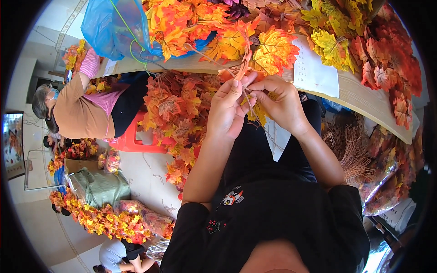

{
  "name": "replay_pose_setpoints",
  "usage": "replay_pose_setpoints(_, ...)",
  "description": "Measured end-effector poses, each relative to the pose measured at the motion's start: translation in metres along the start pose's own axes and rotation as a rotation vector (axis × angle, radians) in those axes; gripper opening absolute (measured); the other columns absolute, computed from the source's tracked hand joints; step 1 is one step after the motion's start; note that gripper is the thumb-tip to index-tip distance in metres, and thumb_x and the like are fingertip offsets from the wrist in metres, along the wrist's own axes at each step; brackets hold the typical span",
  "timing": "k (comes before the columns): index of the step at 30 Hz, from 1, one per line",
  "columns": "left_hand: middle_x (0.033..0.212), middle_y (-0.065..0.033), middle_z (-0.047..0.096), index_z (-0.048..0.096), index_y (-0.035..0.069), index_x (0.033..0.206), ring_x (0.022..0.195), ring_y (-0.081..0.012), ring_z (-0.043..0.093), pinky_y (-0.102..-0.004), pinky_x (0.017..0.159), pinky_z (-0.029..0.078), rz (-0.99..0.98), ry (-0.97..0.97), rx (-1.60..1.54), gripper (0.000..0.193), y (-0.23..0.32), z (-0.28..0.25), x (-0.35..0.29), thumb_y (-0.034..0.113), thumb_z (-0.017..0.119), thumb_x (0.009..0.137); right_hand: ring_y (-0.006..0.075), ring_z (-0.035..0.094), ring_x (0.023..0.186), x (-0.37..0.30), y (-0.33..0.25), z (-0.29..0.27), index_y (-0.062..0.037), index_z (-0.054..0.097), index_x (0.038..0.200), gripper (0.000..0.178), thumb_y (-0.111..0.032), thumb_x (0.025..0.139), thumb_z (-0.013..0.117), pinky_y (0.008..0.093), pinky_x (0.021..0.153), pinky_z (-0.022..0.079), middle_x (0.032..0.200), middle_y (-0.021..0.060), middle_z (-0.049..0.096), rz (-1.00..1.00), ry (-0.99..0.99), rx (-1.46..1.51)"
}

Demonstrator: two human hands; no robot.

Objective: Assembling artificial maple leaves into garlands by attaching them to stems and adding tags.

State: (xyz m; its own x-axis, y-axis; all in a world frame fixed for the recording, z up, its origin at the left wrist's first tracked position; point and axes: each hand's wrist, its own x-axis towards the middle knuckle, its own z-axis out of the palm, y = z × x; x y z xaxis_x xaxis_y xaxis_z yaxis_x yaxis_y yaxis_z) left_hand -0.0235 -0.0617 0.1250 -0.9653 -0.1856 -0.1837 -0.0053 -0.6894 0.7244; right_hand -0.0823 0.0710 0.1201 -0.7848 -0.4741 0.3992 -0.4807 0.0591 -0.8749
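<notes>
Both of my hands meet at the table's near edge, around an artificial maple leaf garland with a thin brown stem. My left hand (229, 105) pinches the stem (243, 73) between thumb and fingers. Close beside it, my right hand (280, 101) has its fingertips pressed together at the same stem. An orange and yellow maple leaf (274, 51) spreads just above my fingers. Thin brown twig ends hang below the hands, with a yellow leaf (258, 113) between them. The exact spot where my fingertips meet is partly hidden.
The wooden table (373, 102) carries piled leaves, a blue plastic bag (116, 32) and a white paper sheet (315, 68). Left of me hang orange leaf bunches (180, 104), near a red stool (136, 134) and a seated person (84, 107). Brown twigs (348, 145) lie at right.
</notes>
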Motion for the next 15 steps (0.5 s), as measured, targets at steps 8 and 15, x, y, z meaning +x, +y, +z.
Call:
replay_pose_setpoints(8,0.108,-0.0105,0.060,0.058,0.004,0.101,0.087,-0.0122,0.060,-0.0244,0.071,0.052,0.030,0.010,0.033,0.019,0.003,0.002,-0.007,0.019,0.051,0.091,0.0226,0.059,0.071,-0.003,-0.005,0.003,-0.0017,0.065,0.082,0.008,-0.003,0.074,0.066,0.0316,0.067,0.046,0.074,0.0102,0.062,-0.004,0.005,0.047)
replay_pose_setpoints(15,0.086,-0.0041,0.061,0.058,0.003,0.097,0.076,-0.0116,0.059,-0.0252,0.066,0.050,0.085,0.014,0.113,0.018,0.002,-0.005,-0.024,0.019,0.053,0.090,0.0231,0.060,0.070,-0.012,-0.013,0.010,-0.0014,0.065,0.081,0.008,-0.001,0.074,0.066,0.0309,0.066,0.046,0.073,0.0111,0.061,-0.007,-0.010,0.108)
